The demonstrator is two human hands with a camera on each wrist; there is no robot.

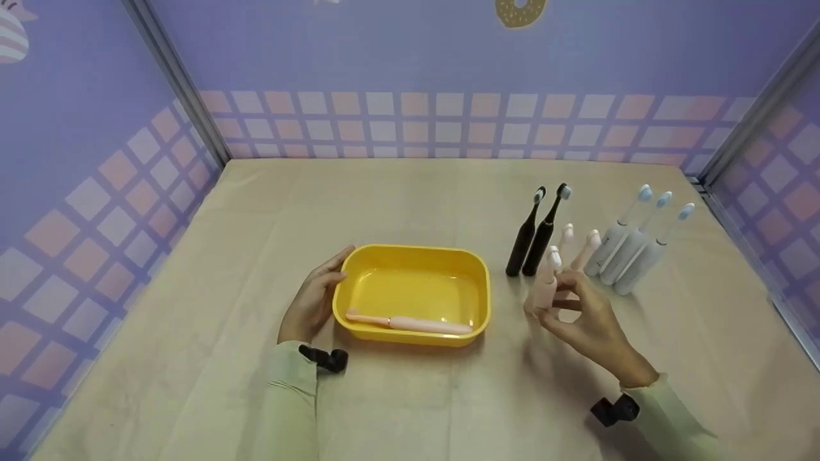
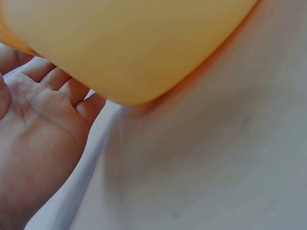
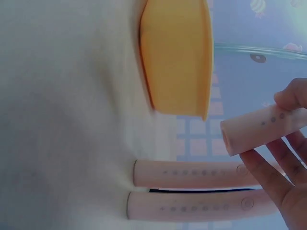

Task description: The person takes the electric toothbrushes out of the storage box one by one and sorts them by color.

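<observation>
A yellow plastic bin [image 1: 413, 257] stands on the table, and one pink electric toothbrush [image 1: 426, 324] lies inside along its near wall. My left hand [image 1: 311, 304] holds the bin's left end, thumb at the rim; in the left wrist view its fingers pass partly out of sight behind the bin [image 2: 129, 52]. To the right of the bin, my right hand [image 1: 592, 326] pinches another pink electric toothbrush [image 1: 545, 291] by its handle, brush head up. Its base [image 3: 235, 136] is off the table. Two more pink toothbrushes [image 3: 192, 173] stand upright close beside that hand, partly hidden by it in the head view.
Two black electric toothbrushes [image 1: 530, 240] stand behind the pink ones. Three white electric toothbrushes [image 1: 624, 256] with blue-tinted bristles stand in a row farther right. Patterned wall panels [image 1: 410, 125] close off the table's back and sides.
</observation>
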